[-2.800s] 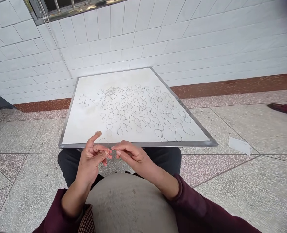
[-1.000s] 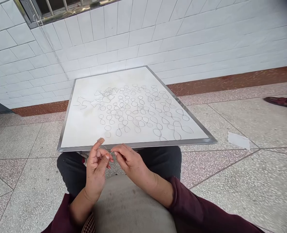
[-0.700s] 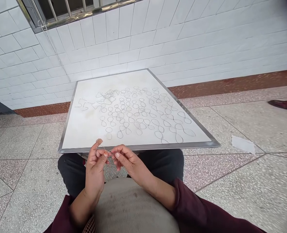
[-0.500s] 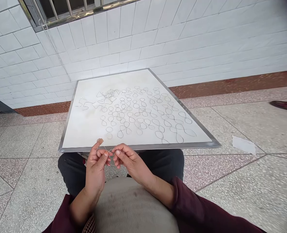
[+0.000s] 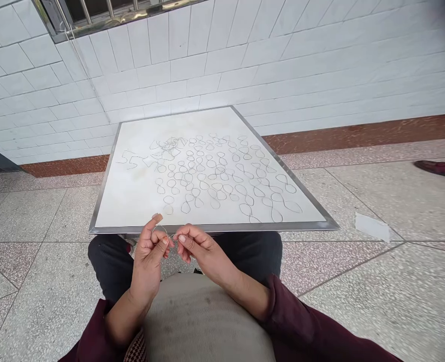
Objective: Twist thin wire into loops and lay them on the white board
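Between my two hands, just in front of the board's near edge, is a thin wire [image 5: 162, 227] bent into a loop. My left hand [image 5: 149, 251] pinches it between thumb and fingers, with a tan wrap on one raised fingertip. Close beside it, my right hand [image 5: 196, 247] pinches the other end of the wire. Beyond them, many figure-eight wire pieces [image 5: 246, 200] lie spread over the white board [image 5: 119, 201]. Farther left on it is a tangled heap of wire [image 5: 173, 144], with several bent, unlooped wires [image 5: 130, 160] beside it.
The metal-framed board sits above my knees, its far edge near a white tiled wall [image 5: 192, 65]. A white paper piece [image 5: 372, 227] lies on the speckled floor to the right. A person's shoe [image 5: 439, 168] shows at the far right. A barred window is upper left.
The view has shifted slightly. Both hands keep their pinch on the wire close together, with only slight finger movement.
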{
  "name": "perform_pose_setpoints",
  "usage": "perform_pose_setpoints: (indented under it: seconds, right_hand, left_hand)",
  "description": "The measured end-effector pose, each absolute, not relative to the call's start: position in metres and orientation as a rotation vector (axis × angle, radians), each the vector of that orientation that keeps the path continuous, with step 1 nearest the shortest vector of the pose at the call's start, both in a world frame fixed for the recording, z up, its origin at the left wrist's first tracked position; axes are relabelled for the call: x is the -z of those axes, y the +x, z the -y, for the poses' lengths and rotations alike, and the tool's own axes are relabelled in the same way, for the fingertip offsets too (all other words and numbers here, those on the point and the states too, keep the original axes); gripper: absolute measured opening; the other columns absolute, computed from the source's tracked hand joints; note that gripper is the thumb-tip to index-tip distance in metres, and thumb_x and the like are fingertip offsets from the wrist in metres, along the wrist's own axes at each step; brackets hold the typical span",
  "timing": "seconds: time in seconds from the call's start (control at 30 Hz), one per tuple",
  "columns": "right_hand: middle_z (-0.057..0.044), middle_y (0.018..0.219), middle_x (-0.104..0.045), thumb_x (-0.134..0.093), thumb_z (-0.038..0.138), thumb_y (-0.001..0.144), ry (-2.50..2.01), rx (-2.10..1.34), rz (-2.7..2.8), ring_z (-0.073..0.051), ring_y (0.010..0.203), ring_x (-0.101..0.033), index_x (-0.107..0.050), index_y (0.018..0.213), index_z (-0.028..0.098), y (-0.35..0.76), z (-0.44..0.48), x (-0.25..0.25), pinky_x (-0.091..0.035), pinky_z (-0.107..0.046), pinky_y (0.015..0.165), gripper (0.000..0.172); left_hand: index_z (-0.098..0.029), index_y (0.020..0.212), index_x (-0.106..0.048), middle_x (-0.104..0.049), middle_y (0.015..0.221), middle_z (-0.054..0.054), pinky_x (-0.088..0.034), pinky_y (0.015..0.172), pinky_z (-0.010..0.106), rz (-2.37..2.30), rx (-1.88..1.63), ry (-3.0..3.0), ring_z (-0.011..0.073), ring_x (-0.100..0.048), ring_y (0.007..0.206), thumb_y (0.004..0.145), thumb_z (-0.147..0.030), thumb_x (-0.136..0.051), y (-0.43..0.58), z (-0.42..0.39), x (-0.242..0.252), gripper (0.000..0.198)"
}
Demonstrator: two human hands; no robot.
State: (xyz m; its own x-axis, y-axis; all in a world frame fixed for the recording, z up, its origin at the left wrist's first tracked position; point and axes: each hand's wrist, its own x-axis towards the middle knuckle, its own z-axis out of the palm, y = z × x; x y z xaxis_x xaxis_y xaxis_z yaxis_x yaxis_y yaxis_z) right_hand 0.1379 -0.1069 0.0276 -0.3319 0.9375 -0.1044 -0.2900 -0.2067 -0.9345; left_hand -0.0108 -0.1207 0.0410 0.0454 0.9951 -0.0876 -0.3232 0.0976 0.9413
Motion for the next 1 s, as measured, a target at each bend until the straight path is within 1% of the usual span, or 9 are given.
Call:
perform_pose_setpoints:
  seconds: [0.23,0.43,0.5,0.63,0.73,0.83,1.0]
  right_hand:
    - [0.003,0.066,-0.056,-0.062,0.047,0.088,-0.883,-1.718,1.076,-0.009,0.053,-0.046,-0.061,0.089,0.02,0.139,0.107,-0.017,-0.038,-0.023,0.051,0.028]
    - [0.004,0.07,-0.05,-0.061,0.047,0.089,-0.939,-1.622,1.251,-0.011,0.061,-0.044,-0.062,0.105,0.023,0.141,0.106,-0.022,-0.04,-0.025,0.058,0.029]
    - [0.003,0.073,-0.052,-0.062,0.045,0.088,-0.938,-1.628,1.265,-0.011,0.063,-0.045,-0.063,0.107,0.023,0.142,0.105,-0.021,-0.039,-0.025,0.059,0.029]
    - [0.0,0.083,-0.061,-0.066,0.042,0.086,-0.894,-1.762,1.177,-0.013,0.074,-0.052,-0.064,0.101,0.022,0.144,0.102,-0.016,-0.04,-0.025,0.062,0.026]
    - [0.0,0.077,-0.06,-0.068,0.043,0.084,-0.871,-1.851,1.11,-0.012,0.069,-0.05,-0.063,0.094,0.02,0.145,0.102,-0.013,-0.039,-0.025,0.063,0.025]
    - [0.001,0.073,-0.06,-0.069,0.045,0.083,-0.883,-1.854,1.1,-0.011,0.065,-0.048,-0.06,0.088,0.02,0.145,0.102,-0.011,-0.04,-0.025,0.062,0.027]
    - [0.001,0.075,-0.06,-0.067,0.045,0.084,-0.868,-1.812,1.189,-0.013,0.069,-0.052,-0.058,0.087,0.021,0.145,0.102,-0.012,-0.041,-0.026,0.063,0.026]
  left_hand:
    - [-0.023,0.136,-0.046,-0.052,0.072,-0.004,-0.035,0.064,0.025,-0.952,-1.235,0.92,0.0116,-0.044,0.066,0.089,-0.032,-0.062,-0.011,0.121,-0.041,0.05]
    - [-0.024,0.138,-0.044,-0.053,0.072,-0.004,-0.036,0.064,0.025,-0.99,-1.109,1.055,0.0117,-0.042,0.064,0.09,-0.032,-0.06,-0.017,0.121,-0.042,0.051]
    - [-0.024,0.139,-0.043,-0.054,0.071,-0.004,-0.036,0.063,0.024,-0.992,-1.067,1.071,0.0117,-0.042,0.064,0.091,-0.031,-0.058,-0.019,0.121,-0.042,0.051]
    - [-0.023,0.14,-0.041,-0.055,0.071,-0.003,-0.035,0.062,0.024,-0.995,-1.024,1.065,0.0114,-0.043,0.064,0.09,-0.029,-0.059,-0.02,0.12,-0.042,0.054]
    - [-0.021,0.14,-0.042,-0.054,0.069,-0.004,-0.035,0.06,0.024,-0.998,-1.0,1.028,0.0112,-0.044,0.062,0.088,-0.028,-0.06,-0.019,0.119,-0.043,0.055]
    - [-0.021,0.141,-0.041,-0.054,0.068,-0.004,-0.035,0.061,0.024,-1.0,-0.976,1.0,0.0117,-0.045,0.063,0.087,-0.028,-0.061,-0.019,0.118,-0.044,0.058]
    - [-0.023,0.146,-0.033,-0.052,0.069,-0.005,-0.035,0.062,0.026,-0.98,-0.903,1.124,0.0117,-0.044,0.062,0.088,-0.029,-0.059,-0.023,0.117,-0.045,0.064]
